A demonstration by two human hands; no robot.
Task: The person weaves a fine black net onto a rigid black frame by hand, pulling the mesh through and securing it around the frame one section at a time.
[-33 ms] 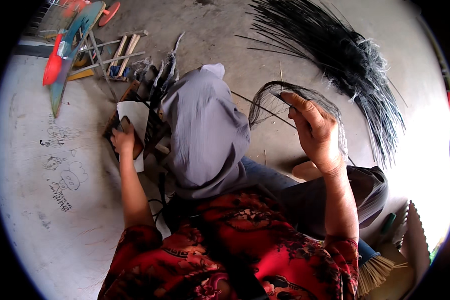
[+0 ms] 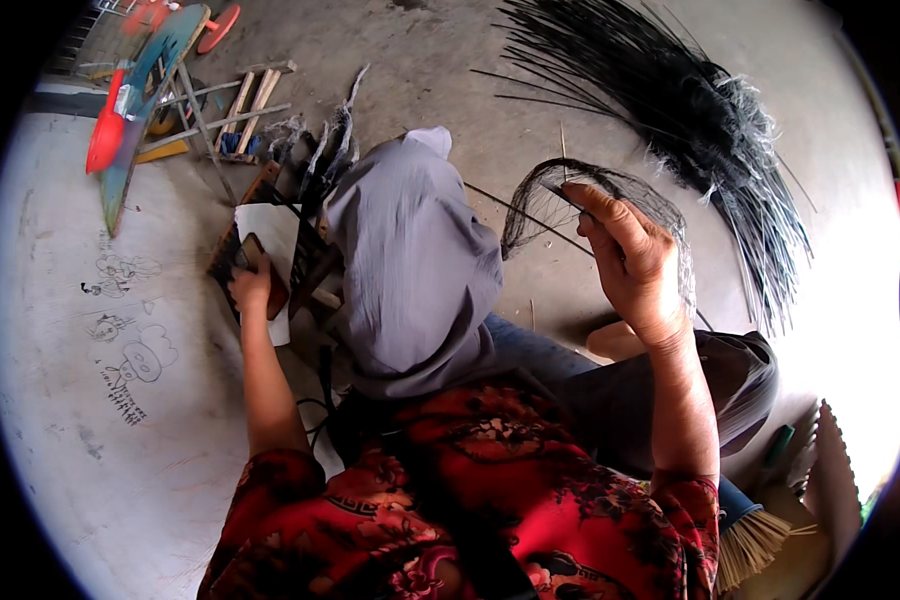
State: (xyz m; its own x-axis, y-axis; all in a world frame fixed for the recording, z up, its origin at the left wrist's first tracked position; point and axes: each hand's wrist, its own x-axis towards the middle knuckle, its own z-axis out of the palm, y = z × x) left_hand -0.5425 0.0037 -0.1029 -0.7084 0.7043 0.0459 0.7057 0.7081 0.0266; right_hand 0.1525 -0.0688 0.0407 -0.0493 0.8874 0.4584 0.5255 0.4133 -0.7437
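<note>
My left hand [image 2: 251, 290] is closed round a dark, flat, rectangular thing [image 2: 250, 250] that looks like a phone. It rests over a white sheet [image 2: 270, 230] on a dark stand beside the wall. My right hand [image 2: 635, 265] is raised over my bent leg, thumb and forefinger pinched on a small, thin dark piece [image 2: 567, 196] whose kind does not show. Behind that hand curves a loose loop of fine black strands [image 2: 545, 165], partly hidden by it. Grey cloth [image 2: 415, 250] covers my knee between the two hands.
A big bundle of black strips [image 2: 690, 120] lies on the concrete floor at the far right. Wooden stools [image 2: 255, 105] and a red plastic thing [image 2: 105, 140] stand far left. Drawings mark the white wall [image 2: 60, 300]. A straw broom [image 2: 750, 550] is at the lower right.
My left hand and the dark rectangular thing have shifted very slightly. My right hand holds nearly the same place.
</note>
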